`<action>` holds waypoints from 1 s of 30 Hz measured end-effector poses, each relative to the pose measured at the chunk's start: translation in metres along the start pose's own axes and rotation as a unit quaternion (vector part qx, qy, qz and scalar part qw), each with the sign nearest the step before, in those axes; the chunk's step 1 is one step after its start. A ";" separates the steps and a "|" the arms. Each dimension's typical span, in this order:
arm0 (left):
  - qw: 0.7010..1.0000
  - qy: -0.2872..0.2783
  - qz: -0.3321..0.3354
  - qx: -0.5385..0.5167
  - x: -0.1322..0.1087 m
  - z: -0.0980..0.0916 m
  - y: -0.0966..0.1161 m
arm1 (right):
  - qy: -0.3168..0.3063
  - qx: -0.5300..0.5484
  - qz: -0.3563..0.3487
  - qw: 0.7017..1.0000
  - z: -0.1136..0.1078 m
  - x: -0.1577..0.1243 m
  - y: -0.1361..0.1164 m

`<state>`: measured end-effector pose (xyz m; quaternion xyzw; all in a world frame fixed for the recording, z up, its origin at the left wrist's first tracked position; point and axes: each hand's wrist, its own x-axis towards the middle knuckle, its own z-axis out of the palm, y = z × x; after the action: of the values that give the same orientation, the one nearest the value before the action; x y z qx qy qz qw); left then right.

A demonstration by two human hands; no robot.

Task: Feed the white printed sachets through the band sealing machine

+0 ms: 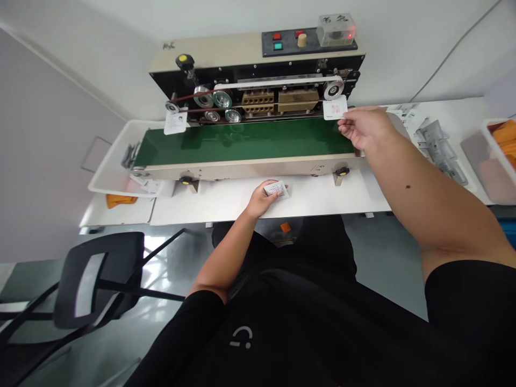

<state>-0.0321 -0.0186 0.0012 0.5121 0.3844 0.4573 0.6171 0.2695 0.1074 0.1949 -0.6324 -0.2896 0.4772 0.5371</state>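
My right hand (365, 126) pinches the lower right corner of a small white printed packet (334, 109). The packet's upper edge is at the right end of a band sealing machine (226, 51), just below a metal wheel. Over the white table's front part, my left hand (264, 199) is closed on a small stack of white printed packets (276, 188); how many is hidden. Another white packet (176, 123) hangs at the machine's left end, above the green conveyor belt (242, 141).
A white bin (116, 156) with packets stands at the left end of the belt. On the right lie loose packets (441, 150) and a clear bin (487, 166) with orange pouches. A black chair (100, 279) is at lower left. The control panel (288, 45) tops the machine.
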 end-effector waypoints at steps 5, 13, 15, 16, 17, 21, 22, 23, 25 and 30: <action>1.000 -0.003 -0.001 -0.002 0.000 0.000 0.000 | -0.027 0.001 0.013 1.000 0.023 0.005 0.002; 0.998 0.035 -0.002 0.043 0.000 -0.003 -0.001 | -0.053 0.000 -0.135 0.989 0.020 -0.056 0.045; 0.996 0.055 0.000 0.065 0.000 -0.004 -0.001 | -0.078 -0.012 -0.205 0.975 0.011 -0.083 0.083; 0.996 0.062 0.003 0.067 0.001 -0.004 0.000 | -0.098 -0.025 -0.224 0.969 0.007 -0.095 0.106; 0.996 0.065 0.005 0.064 0.002 -0.003 0.000 | -0.116 -0.043 -0.227 0.966 0.005 -0.105 0.128; 0.997 0.064 0.011 0.037 0.004 -0.001 -0.002 | -0.190 -0.144 -0.175 0.955 0.006 -0.122 0.200; 0.998 0.061 0.015 0.031 0.005 0.000 -0.002 | -0.211 -0.167 -0.167 0.949 0.008 -0.123 0.211; 0.998 0.058 0.018 0.027 0.005 0.000 -0.003 | -0.228 -0.184 -0.164 0.942 0.011 -0.123 0.219; 0.998 0.054 0.024 0.027 0.006 -0.001 -0.005 | -0.245 -0.202 -0.168 0.933 0.016 -0.121 0.227; 0.997 0.056 0.023 0.039 0.006 -0.003 -0.007 | -0.238 -0.210 -0.164 0.934 0.018 -0.117 0.234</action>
<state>-0.0317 -0.0122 -0.0060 0.5179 0.4242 0.4841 0.5636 0.1748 -0.0474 0.0064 -0.5427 -0.6017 0.4474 0.3786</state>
